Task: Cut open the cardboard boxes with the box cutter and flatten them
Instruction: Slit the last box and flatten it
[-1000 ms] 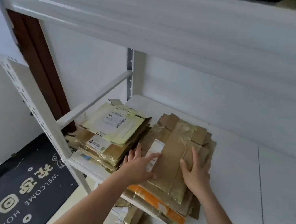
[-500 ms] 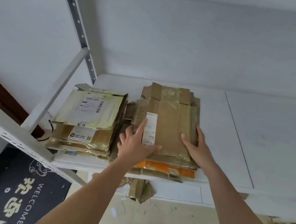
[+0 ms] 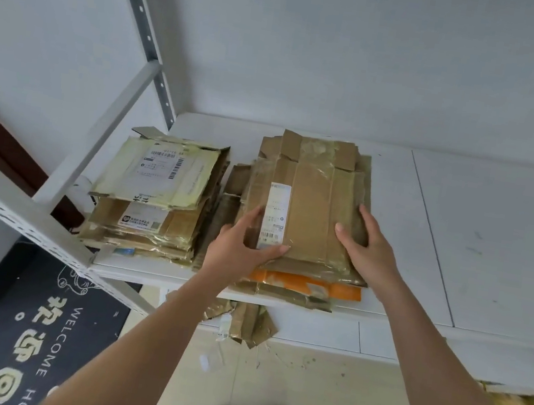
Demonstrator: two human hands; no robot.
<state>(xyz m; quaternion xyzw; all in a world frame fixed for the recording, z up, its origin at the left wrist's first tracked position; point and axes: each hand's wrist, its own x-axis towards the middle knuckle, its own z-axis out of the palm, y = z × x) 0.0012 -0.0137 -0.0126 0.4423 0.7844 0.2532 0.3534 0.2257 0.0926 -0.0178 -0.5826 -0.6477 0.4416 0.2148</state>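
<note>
Cardboard, already cut and flattened, lies in two stacks on the white shelf (image 3: 423, 260). The right stack (image 3: 309, 208) sits near the shelf's front edge, about midway along the visible board, and the left stack (image 3: 156, 192) lies just beside it at the front left corner, by the metal upright. No box cutter shows anywhere in view. The step in hand looks like the tail of the job: squaring a flattened box on top of the right stack. Next the pile likely needs a nudge back from the front edge, where its lower sheets, one of them orange, overhang, or else the hands let go and fetch another box. The left hand (image 3: 238, 243) rests on the near left part of the top sheet, fingers nearly straight and close together, thumb spread across the white label (image 3: 273, 217); it seems to press rather than grip. The right hand (image 3: 369, 249) lies against the sheet's right edge, fingers extended and slightly spread, thumb on top
</note>
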